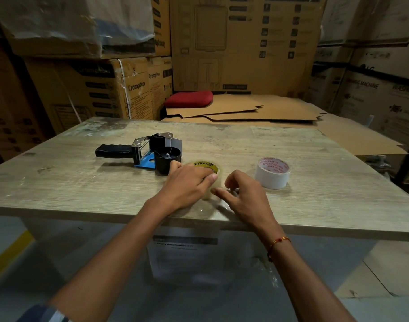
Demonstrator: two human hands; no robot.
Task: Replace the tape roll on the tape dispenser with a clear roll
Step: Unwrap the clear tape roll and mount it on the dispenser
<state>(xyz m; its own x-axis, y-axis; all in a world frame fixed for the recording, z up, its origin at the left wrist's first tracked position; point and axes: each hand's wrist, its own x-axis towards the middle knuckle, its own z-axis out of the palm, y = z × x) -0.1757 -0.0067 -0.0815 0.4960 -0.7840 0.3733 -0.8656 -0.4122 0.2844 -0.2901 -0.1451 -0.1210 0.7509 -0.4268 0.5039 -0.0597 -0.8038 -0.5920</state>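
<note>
While steadying the clear roll (207, 169) with left hand (187, 185) curled over it, right hand (243, 194) loosely spread beside: best picking the tape end free before seating it on the dispenser (150, 151).

a warehouse storeroom: stacked appliance cartons (119, 89) and flattened cardboard (257, 110) crowd behind a worn table (82, 182).

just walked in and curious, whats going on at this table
A person is swapping tape on a tape dispenser, which lies on its side on the table with its black spool bare. The left hand holds the clear roll on the tabletop beside the dispenser, while the right hand picks at the roll's near edge, perhaps after the loose end. A white roll stands apart to the right.
</note>
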